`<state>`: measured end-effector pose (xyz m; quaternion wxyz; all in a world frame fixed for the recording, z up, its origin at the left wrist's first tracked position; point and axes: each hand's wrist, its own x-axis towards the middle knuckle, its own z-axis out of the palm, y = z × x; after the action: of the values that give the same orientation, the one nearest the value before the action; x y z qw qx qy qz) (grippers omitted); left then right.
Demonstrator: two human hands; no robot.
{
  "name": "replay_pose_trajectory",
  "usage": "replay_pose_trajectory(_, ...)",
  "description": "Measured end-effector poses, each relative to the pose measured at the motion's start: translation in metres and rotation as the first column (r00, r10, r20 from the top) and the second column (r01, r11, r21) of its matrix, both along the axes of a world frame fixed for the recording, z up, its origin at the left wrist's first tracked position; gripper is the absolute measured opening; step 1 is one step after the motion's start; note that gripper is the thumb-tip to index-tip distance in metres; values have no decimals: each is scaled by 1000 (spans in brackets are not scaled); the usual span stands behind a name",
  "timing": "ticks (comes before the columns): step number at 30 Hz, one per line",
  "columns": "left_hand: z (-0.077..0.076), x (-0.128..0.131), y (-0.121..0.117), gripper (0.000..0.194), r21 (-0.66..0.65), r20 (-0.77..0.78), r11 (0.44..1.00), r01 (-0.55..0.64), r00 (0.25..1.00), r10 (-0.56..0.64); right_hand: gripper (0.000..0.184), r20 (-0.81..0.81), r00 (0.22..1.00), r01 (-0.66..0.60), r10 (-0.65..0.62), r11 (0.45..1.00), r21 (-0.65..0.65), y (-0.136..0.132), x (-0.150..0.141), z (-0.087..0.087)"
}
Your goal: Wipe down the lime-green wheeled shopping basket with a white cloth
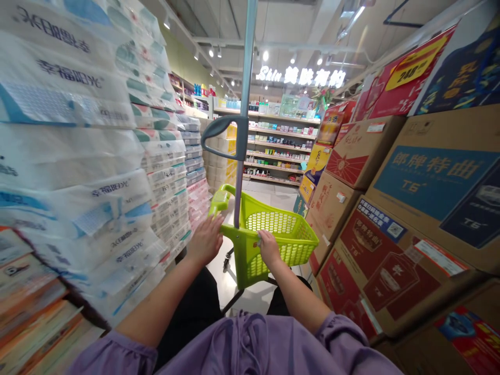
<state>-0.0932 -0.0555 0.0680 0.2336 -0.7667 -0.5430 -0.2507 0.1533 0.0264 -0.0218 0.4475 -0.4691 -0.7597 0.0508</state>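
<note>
A lime-green shopping cart with a perforated basket stands right in front of my body. My left hand is closed over the cart's green handle frame at its near left corner. With bent fingers, my right hand grips the basket's near rim. A tall grey pole rises from the cart between my hands. Partway up the pole, a dark grey loop handle points left. No goods show in the visible part of the basket.
Wrapped tissue packs are stacked high along the left. Cardboard liquor cartons form a wall close on the right. A narrow pale-tiled aisle runs ahead to product shelves under a lit sign.
</note>
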Motion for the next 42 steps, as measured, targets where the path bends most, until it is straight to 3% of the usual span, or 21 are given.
replay_pose_trajectory(6, 11, 24, 11, 40, -125, 1, 991, -41, 999, 42, 42, -85, 992, 84, -89, 995, -55, 9, 0, 2)
replay_pose_trajectory(12, 27, 41, 5, 25, -157, 12, 988, 6, 1000, -4, 47, -85, 989, 116, -119, 992, -40, -7, -16, 17)
replay_pose_trajectory(17, 20, 39, 4, 24, -161, 36, 987, 26, 999, -21, 56, -60, 994, -85, 87, 996, 22, -28, -40, 36)
replay_pose_trajectory(21, 17, 36, -2, 22, -146, 25, 989, 13, 1000, -10, 52, -144, 972, -184, 187, 982, 34, -38, -37, 37)
replay_pose_trajectory(28, 14, 44, -13, 21, -120, -5, 992, -49, 999, 48, 42, -303, 939, -180, 164, 983, -26, -47, -43, 50)
replay_pose_trajectory(32, 12, 48, -11, 22, -125, -11, 990, -61, 998, 61, 42, -261, 945, -202, 198, 979, 14, -48, -46, 49)
replay_pose_trajectory(37, 12, 51, -9, 22, -151, 10, 987, -51, 999, 53, 40, -200, 974, -105, 104, 994, 8, -39, -31, 37)
replay_pose_trajectory(42, 12, 51, -6, 22, -161, 34, 986, -33, 999, 39, 41, -174, 981, -94, 81, 994, -64, -43, -41, 50)
